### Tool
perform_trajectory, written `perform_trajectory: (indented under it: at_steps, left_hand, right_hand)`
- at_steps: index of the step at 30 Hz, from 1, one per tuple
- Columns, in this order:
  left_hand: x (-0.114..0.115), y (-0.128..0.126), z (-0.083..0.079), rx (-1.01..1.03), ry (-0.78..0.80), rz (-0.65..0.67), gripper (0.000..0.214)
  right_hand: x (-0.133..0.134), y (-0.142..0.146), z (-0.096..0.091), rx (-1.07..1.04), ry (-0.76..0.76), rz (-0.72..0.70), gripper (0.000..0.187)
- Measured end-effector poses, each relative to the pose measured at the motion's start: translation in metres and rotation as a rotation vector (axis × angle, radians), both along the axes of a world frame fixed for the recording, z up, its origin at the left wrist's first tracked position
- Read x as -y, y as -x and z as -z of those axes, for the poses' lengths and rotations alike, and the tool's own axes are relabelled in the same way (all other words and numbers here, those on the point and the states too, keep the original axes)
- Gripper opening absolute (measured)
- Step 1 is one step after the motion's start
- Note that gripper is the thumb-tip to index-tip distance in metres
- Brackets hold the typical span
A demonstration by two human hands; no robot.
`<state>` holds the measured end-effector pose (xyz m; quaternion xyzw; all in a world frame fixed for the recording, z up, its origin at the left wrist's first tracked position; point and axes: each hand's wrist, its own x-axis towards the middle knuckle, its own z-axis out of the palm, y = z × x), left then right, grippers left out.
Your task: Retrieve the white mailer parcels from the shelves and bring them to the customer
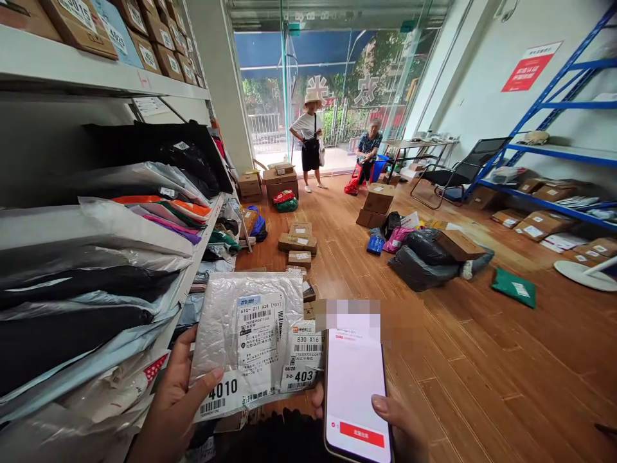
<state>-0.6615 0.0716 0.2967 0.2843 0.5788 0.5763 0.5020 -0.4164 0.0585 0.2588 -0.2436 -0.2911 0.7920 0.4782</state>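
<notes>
My left hand (180,392) grips a silvery-white padded mailer (216,328), thumb on its front near the number 4010. A second parcel (304,350), labelled 4031, overlaps the mailer on its right side; what supports it is partly hidden. In my right hand (400,418) is a smartphone (357,392), held upright with the thumb at the screen's right edge. The lit screen is mostly white, with a red button near the bottom. The phone's left edge covers part of the second parcel.
White shelves (193,257) on the left hold bagged parcels and boxes. Cardboard boxes (297,243) and a heap of dark bags (419,260) lie on the wooden floor. Two people (312,132) are by the glass front. A blue rack (554,151) and chair (457,167) stand right.
</notes>
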Motion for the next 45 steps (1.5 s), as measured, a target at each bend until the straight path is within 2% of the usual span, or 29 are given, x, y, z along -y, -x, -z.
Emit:
perform_trajectory:
  at_steps: [12, 33, 37, 45]
  left_hand:
    - [0.001, -0.002, -0.004, -0.022, 0.034, -0.006, 0.084]
    - [0.000, -0.004, -0.007, -0.014, 0.042, 0.002, 0.088]
    - [-0.001, -0.003, -0.006, 0.011, 0.031, -0.004, 0.082]
    - [-0.003, -0.003, -0.005, 0.018, 0.026, -0.010, 0.082]
  right_hand:
    - [0.000, -0.001, -0.006, 0.058, -0.024, -0.015, 0.055]
    - [-0.005, 0.000, 0.007, 0.024, -0.061, -0.027, 0.056]
    - [-0.005, -0.001, 0.003, 0.014, -0.056, -0.040, 0.055]
    - [-0.001, 0.001, -0.007, 0.028, -0.031, -0.003, 0.053]
